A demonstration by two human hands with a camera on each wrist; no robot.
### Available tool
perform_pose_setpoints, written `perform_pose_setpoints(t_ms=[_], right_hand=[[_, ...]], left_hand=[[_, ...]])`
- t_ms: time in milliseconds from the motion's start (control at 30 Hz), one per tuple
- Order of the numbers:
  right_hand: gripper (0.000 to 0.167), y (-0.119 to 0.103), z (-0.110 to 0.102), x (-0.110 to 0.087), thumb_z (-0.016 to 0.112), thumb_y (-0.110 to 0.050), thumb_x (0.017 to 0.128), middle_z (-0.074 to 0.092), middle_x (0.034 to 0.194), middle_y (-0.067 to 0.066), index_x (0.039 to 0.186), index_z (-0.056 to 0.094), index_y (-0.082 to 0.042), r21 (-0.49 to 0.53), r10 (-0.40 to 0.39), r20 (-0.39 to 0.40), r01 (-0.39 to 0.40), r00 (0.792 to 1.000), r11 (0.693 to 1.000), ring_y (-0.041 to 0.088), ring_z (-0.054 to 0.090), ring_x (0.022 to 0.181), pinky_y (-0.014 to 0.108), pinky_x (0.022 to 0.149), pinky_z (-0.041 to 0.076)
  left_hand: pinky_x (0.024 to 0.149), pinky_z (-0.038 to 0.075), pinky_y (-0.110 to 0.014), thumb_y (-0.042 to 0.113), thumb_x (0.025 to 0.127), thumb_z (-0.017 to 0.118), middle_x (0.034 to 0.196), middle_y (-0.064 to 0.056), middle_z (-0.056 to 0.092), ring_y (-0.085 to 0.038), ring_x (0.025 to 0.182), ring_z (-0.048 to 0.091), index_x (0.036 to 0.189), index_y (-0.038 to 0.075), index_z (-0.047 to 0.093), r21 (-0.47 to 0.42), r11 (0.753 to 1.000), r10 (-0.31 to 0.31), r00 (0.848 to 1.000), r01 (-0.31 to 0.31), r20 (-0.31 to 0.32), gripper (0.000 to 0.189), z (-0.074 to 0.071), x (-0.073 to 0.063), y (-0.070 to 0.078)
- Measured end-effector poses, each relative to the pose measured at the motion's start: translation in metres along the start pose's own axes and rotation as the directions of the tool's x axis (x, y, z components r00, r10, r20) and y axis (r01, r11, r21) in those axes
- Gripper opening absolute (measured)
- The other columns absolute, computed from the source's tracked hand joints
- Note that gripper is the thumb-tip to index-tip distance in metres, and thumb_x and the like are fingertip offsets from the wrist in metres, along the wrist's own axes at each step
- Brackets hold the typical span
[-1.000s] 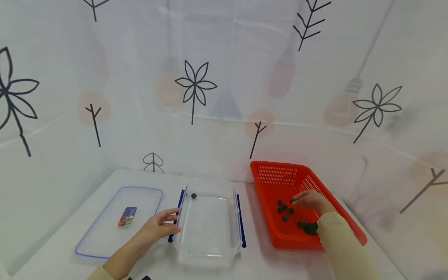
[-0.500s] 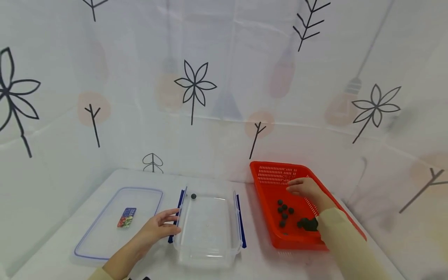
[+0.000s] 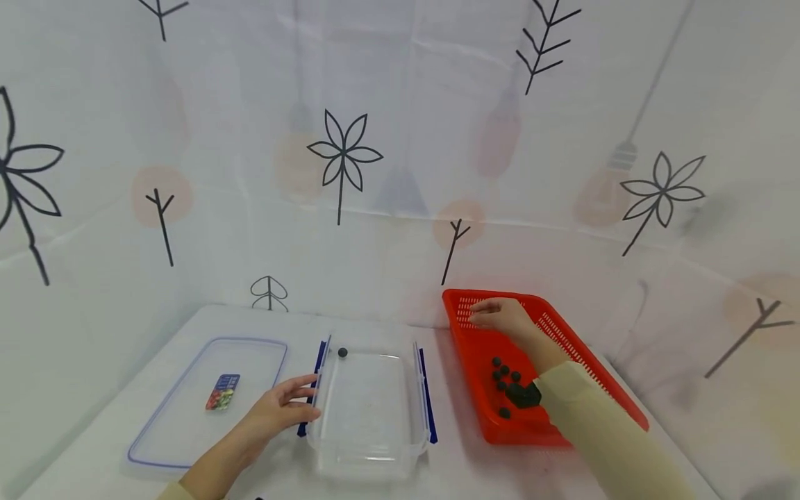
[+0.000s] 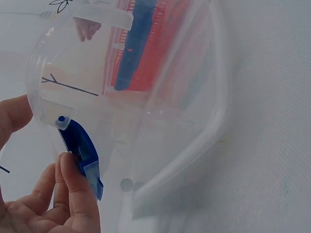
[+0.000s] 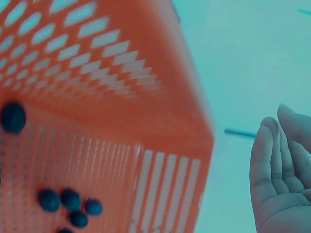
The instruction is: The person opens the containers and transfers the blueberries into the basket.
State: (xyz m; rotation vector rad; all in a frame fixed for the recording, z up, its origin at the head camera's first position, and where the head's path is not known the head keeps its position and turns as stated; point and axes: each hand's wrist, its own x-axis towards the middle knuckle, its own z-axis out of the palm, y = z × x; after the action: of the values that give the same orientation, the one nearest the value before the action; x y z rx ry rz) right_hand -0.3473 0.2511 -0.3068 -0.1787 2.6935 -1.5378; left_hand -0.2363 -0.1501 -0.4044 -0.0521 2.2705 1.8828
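Note:
A clear plastic food box (image 3: 371, 396) with blue side latches stands in the middle of the table, and one blueberry (image 3: 342, 353) lies at its far left corner. My left hand (image 3: 284, 410) rests against the box's left side; in the left wrist view its fingers touch a blue latch (image 4: 82, 150). My right hand (image 3: 503, 319) is over the far left part of a red plastic basket (image 3: 465, 375) with several blueberries (image 3: 502, 371) in it. Its thumb and fingertips come together; the blueberry between them is hidden from view.
The clear lid (image 3: 187, 430) with a blue rim and a colourful label (image 3: 223, 392) lies flat left of the box. Behind the white table hangs a pale patterned curtain (image 3: 375, 257). The basket's raised rim stands between its blueberries and the box.
My right hand has lifted from among the blueberries and moved left and away from me, towards the basket's far left rim. A blueberry under its fingers is gone. My left hand stays put.

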Motion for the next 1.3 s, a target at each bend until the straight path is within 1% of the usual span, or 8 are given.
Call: perform_pose_setpoints(t_ms=[133,367,500,667,867,933,1067,1300], right_hand=[[0.037,-0.01,0.016,0.001,0.065,-0.017,0.088,0.064,0.106,0.014,0.119,0.059,0.002,0.008,0.008,-0.002,-0.008,1.0,1.0,0.034,0.058,0.101,0.039,0.087,0.049],[0.029,-0.021,0.044,0.006,0.066,-0.012,0.087,0.064,0.104,0.013,0.113,0.064,0.0,0.055,-0.003,0.014,0.002,1.0,0.998,0.035,0.057,0.1,0.045,0.093,0.044],[0.026,-0.029,0.059,0.007,0.067,-0.012,0.085,0.066,0.099,0.009,0.11,0.066,-0.003,0.057,-0.01,0.019,0.009,1.0,0.998,0.032,0.059,0.098,0.04,0.089,0.047],[0.022,-0.039,0.078,0.008,0.067,-0.011,0.086,0.067,0.096,0.01,0.106,0.067,-0.004,0.095,-0.039,0.051,0.034,0.998,0.995,0.029,0.062,0.093,0.033,0.082,0.051],[0.021,-0.048,0.1,0.008,0.066,-0.012,0.086,0.068,0.094,0.008,0.106,0.067,-0.005,0.11,-0.055,0.104,0.044,0.993,0.993,0.021,0.064,0.088,0.036,0.085,0.05],[0.021,-0.051,0.107,0.008,0.066,-0.013,0.086,0.068,0.094,0.007,0.106,0.067,-0.006,0.111,-0.044,0.118,0.031,0.992,0.993,0.02,0.065,0.087,0.036,0.086,0.05],[0.021,-0.057,0.119,0.009,0.067,-0.014,0.086,0.068,0.094,0.007,0.106,0.067,-0.008,0.133,-0.022,0.144,0.003,0.989,0.991,0.019,0.065,0.087,0.037,0.088,0.048],[0.024,-0.065,0.14,0.013,0.066,-0.015,0.087,0.067,0.097,0.007,0.109,0.065,-0.006,0.17,-0.045,0.192,0.012,0.98,0.985,0.021,0.064,0.092,0.035,0.089,0.048]], left_hand=[[0.088,0.045,-0.049,0.016,0.076,0.077,0.122,-0.012,0.054,-0.021,0.096,0.057,0.135,0.007,0.047,0.002,1.0,-0.005,1.0,0.005,-0.003,0.066,0.0,0.001,-0.001],[0.089,0.044,-0.05,0.018,0.076,0.078,0.123,-0.014,0.054,-0.022,0.097,0.057,0.135,0.008,0.047,0.009,1.0,-0.015,1.0,0.015,-0.013,0.068,0.0,0.002,-0.005],[0.089,0.044,-0.05,0.018,0.076,0.078,0.124,-0.015,0.053,-0.022,0.097,0.057,0.135,0.008,0.046,0.008,1.0,-0.006,1.0,0.006,-0.008,0.068,0.0,0.002,-0.005],[0.089,0.044,-0.05,0.017,0.076,0.077,0.124,-0.015,0.053,-0.024,0.101,0.055,0.136,0.007,0.046,0.01,1.0,0.002,1.0,-0.002,-0.005,0.068,-0.002,0.001,-0.005],[0.09,0.044,-0.051,0.019,0.077,0.077,0.124,-0.014,0.053,-0.024,0.101,0.055,0.136,0.008,0.046,0.016,1.0,-0.005,1.0,0.006,-0.004,0.068,-0.002,0.001,-0.006],[0.09,0.044,-0.051,0.019,0.077,0.077,0.123,-0.014,0.053,-0.023,0.1,0.055,0.136,0.008,0.046,0.015,1.0,-0.007,1.0,0.007,-0.003,0.067,-0.002,0.002,-0.006],[0.089,0.044,-0.051,0.019,0.077,0.077,0.123,-0.014,0.054,-0.023,0.1,0.055,0.136,0.008,0.046,0.021,1.0,-0.005,1.0,0.005,-0.001,0.067,-0.001,0.001,-0.005],[0.09,0.043,-0.051,0.018,0.078,0.076,0.123,-0.013,0.053,-0.024,0.102,0.054,0.136,0.007,0.046,0.016,1.0,0.011,1.0,-0.011,0.01,0.066,0.001,0.001,-0.004]])
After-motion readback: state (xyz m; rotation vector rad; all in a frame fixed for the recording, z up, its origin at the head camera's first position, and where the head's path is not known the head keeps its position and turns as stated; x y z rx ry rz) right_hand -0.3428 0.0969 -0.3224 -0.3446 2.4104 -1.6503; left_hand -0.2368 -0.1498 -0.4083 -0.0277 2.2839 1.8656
